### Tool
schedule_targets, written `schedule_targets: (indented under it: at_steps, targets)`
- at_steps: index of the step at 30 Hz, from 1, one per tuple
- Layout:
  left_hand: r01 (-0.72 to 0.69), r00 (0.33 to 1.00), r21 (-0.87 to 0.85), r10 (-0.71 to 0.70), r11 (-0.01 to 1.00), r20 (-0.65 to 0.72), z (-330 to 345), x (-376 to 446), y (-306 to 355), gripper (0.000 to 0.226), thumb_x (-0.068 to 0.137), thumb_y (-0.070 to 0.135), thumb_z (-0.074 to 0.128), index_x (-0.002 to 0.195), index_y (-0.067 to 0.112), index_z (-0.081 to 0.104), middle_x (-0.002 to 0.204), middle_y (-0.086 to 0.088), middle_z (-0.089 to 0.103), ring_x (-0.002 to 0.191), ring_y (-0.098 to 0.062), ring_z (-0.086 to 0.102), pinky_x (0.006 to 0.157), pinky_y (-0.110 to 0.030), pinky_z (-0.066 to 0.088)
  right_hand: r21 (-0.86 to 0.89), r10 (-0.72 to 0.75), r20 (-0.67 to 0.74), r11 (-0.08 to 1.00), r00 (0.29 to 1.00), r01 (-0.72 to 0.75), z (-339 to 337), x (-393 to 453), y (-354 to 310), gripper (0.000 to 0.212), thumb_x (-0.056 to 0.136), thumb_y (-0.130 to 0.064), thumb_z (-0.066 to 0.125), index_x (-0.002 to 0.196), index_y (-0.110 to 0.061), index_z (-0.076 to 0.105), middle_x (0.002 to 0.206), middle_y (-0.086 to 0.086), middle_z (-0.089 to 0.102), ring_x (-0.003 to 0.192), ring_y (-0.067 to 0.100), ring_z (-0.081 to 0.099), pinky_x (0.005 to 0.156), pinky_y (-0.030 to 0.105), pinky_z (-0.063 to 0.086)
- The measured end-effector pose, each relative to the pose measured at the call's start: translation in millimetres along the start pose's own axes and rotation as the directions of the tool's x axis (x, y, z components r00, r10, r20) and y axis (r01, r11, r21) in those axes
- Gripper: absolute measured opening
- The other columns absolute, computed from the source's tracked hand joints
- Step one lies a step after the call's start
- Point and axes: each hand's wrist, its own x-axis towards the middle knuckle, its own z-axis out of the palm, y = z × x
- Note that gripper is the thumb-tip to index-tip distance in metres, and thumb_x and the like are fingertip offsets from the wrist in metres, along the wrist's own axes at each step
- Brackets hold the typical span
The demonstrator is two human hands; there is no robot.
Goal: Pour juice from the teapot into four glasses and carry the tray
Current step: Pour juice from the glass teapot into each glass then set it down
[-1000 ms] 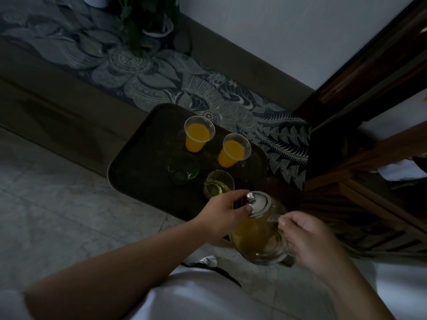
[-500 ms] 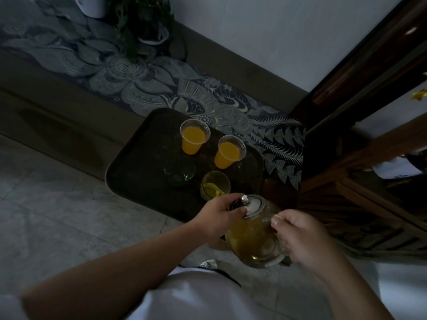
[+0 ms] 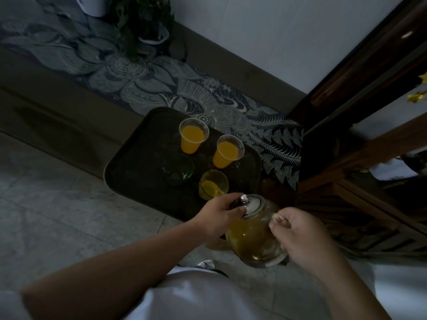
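The room is dim. A dark tabletop (image 3: pixel 57 107) crosses the upper left of the frame, covered by a patterned runner (image 3: pixel 147 79) that leads to a potted plant (image 3: pixel 143 21) at the top. A pale wall fills the upper centre, dark wooden furniture (image 3: pixel 369 93) the right side, and grey floor tiles (image 3: pixel 57 215) the lower left.

Mid-frame, a dark tray (image 3: pixel 138 162) sits at the tabletop's near edge. On it stand two clear cups full of orange juice, the far cup (image 3: pixel 193 139) and the right cup (image 3: pixel 227 151), a green glass (image 3: pixel 178 169) that looks empty, and a near glass (image 3: pixel 213 187) partly filled with yellow juice.

Just below the tray, the glass teapot (image 3: pixel 253 236), about half full, is tilted toward the near glass. The left hand (image 3: pixel 220 215) reaches in from the lower left, its fingertips pressing on the lid (image 3: pixel 250 205) beside the knob. The right hand (image 3: pixel 305 239) comes from the lower right, its grip curled around the teapot's handle, thumb on top.
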Motion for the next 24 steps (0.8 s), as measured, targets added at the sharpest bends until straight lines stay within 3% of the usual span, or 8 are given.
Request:
schedule_targets:
  at_steps: [5,10,12,15,24]
  targets:
    - [-0.006,1.000,-0.017,0.006,1.000,-0.004,1.4,0.9,-1.2,0.033,0.086,0.034,0.059,0.118,0.031,0.067,0.111,-0.005,0.071,0.110,-0.023,0.065,0.103,-0.055,0.046,-0.084,-0.035,-0.061,0.996,0.998,0.029,-1.2,-4.5,-7.5,0.017,0.089,-0.028,0.058,0.071,-0.025,0.059,0.060,0.000,0.061,0.060,0.019,0.063,0.056,0.038,0.050]
    - [0.007,1.000,0.002,-0.007,1.000,-0.002,1.0,4.4,-1.0,0.037,0.087,0.038,0.057,0.123,0.030,0.065,0.112,0.002,0.071,0.111,-0.017,0.064,0.104,-0.051,0.046,-0.175,-0.073,-0.120,0.983,0.990,0.051,0.4,-3.7,-7.8,0.008,0.092,-0.033,0.055,0.088,-0.027,0.059,0.074,-0.006,0.065,0.065,0.008,0.065,0.063,0.037,0.057]
    - [0.014,1.000,0.010,-0.014,1.000,0.011,0.5,5.6,-0.3,0.038,0.087,0.040,0.057,0.123,0.031,0.065,0.112,0.003,0.071,0.111,-0.017,0.064,0.104,-0.052,0.046,-0.223,-0.108,-0.140,0.972,0.984,0.075,1.5,-2.4,-6.2,0.009,0.092,-0.033,0.054,0.090,-0.025,0.060,0.073,-0.007,0.064,0.064,0.006,0.063,0.057,0.031,0.054]
    - [0.024,1.000,0.022,-0.024,0.999,0.014,-0.3,7.2,0.4,0.040,0.087,0.043,0.056,0.124,0.032,0.064,0.114,0.005,0.071,0.113,-0.016,0.063,0.105,-0.051,0.046,-0.304,-0.161,-0.159,0.947,0.974,0.107,2.8,-1.5,-5.9,0.011,0.093,-0.032,0.053,0.089,-0.024,0.058,0.069,-0.008,0.060,0.062,0.002,0.057,0.048,0.018,0.038]
    - [0.019,1.000,0.013,-0.019,1.000,-0.021,-3.6,6.4,1.2,0.032,0.094,0.033,0.056,0.124,0.031,0.065,0.113,0.003,0.071,0.111,-0.016,0.063,0.105,-0.049,0.046,-0.427,-0.251,-0.181,0.891,0.951,0.154,5.5,3.4,-3.4,0.011,0.092,-0.032,0.052,0.084,-0.027,0.056,0.068,-0.011,0.056,0.062,0.002,0.053,0.048,0.019,0.031]
